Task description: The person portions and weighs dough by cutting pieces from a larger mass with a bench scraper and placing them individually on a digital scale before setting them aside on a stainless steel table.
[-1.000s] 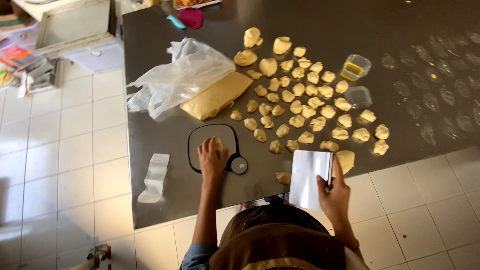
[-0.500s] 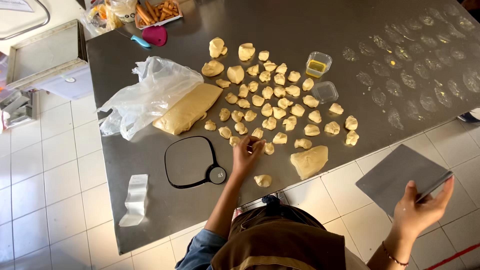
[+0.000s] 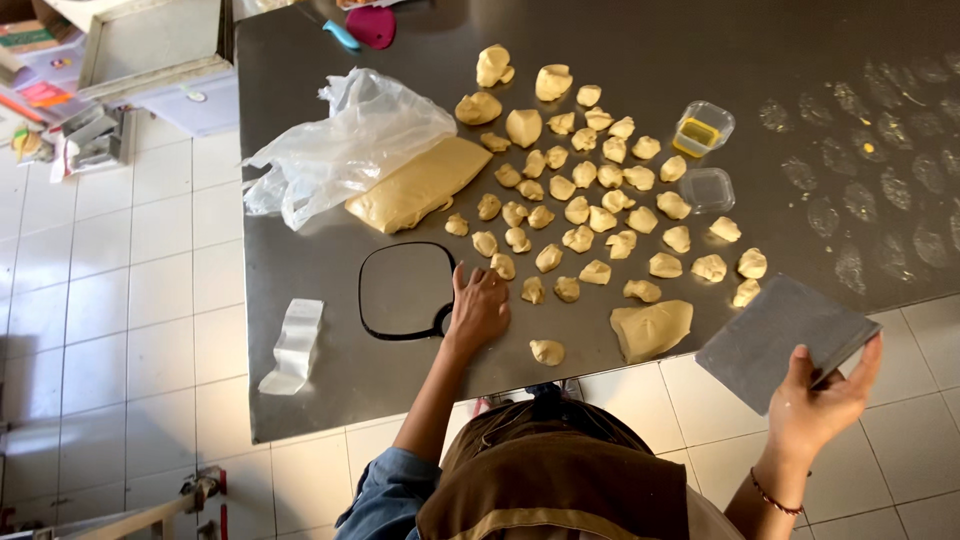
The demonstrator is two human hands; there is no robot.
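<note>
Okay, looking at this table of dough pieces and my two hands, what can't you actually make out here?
- Head view: whatever lies under the left hand; the palm hides it.
- The far side of the grey scraper held by the right hand.
- The pink tool is cut off by the top edge.
- What is left in the plastic bag behind the dough block; crumpled film hides it.
- The contents of the small tub are too small to tell.
</note>
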